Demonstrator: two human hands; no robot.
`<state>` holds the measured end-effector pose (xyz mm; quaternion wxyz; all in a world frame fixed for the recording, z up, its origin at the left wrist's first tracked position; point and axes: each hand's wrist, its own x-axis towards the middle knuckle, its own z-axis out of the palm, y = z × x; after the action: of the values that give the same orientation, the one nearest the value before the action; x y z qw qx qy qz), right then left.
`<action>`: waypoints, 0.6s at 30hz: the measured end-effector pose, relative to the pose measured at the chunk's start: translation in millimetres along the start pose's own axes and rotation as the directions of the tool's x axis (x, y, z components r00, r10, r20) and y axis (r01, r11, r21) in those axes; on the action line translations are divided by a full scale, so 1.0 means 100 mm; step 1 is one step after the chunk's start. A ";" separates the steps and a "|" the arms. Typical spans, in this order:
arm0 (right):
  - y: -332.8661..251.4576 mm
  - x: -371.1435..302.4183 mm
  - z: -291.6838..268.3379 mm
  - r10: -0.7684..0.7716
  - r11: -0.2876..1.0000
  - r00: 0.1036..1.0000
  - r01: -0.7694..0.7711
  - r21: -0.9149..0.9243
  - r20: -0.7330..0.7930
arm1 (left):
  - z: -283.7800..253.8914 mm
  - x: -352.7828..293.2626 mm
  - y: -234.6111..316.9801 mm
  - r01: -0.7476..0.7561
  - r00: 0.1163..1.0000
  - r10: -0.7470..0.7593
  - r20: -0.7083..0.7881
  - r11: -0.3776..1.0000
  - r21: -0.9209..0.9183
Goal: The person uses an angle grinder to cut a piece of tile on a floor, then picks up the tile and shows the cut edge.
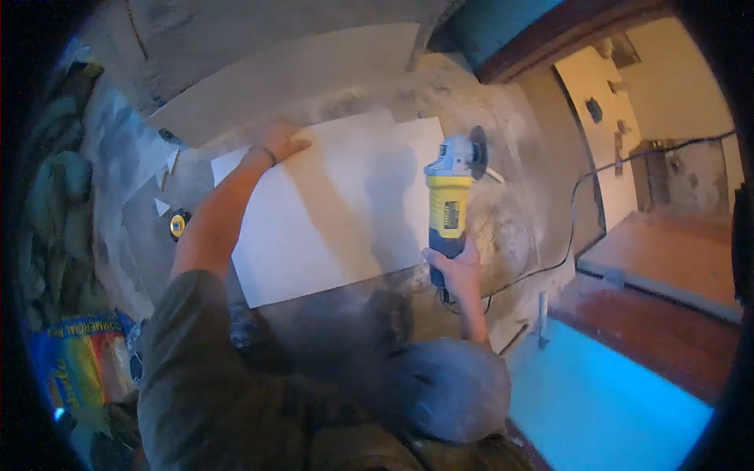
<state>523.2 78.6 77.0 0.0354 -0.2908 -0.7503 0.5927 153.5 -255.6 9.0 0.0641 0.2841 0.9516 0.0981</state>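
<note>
A large white tile or flat sheet (330, 243) lies on the dusty floor in front of me, my arm's shadow falling across it. My left hand (284, 143) rests at its far left edge, thumb spread and the other fingers partly blurred. In my right hand (462, 271) is a yellow, black and grey angle grinder (449, 213), gripped round its dark rear body. Its head points away from me beside the sheet's right edge, with a dark disc (478, 153) facing right. Whether the disc is spinning I cannot tell.
A yellow and black tape measure (179, 225) lies left of the sheet, near white offcuts (162, 207). The grinder's black cord (577, 196) loops to the right. Colourful sacking (86, 345) sits lower left. A reddish step (644, 330) and a bright blue surface (605, 392) stand at right.
</note>
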 end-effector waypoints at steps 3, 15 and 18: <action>0.16 0.36 -0.33 -0.140 0.975 0.989 0.145 -0.167 0.045 | -0.27 -0.02 0.99 -0.024 0.982 0.035 0.184 0.998 -0.058; -0.39 0.51 0.31 0.065 0.975 0.927 0.020 -0.221 0.369 | 0.58 -0.71 2.81 0.235 0.943 -0.214 0.256 -0.118 -0.965; -0.33 0.75 0.43 -0.060 0.951 0.942 0.154 -0.267 0.329 | 0.77 -0.44 2.48 0.231 0.951 -0.221 0.215 0.050 -0.972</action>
<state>430.5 72.7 72.4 -0.0960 -0.1520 -0.8394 0.5129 334.6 -65.2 -7.2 0.2561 0.0148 0.6677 0.6988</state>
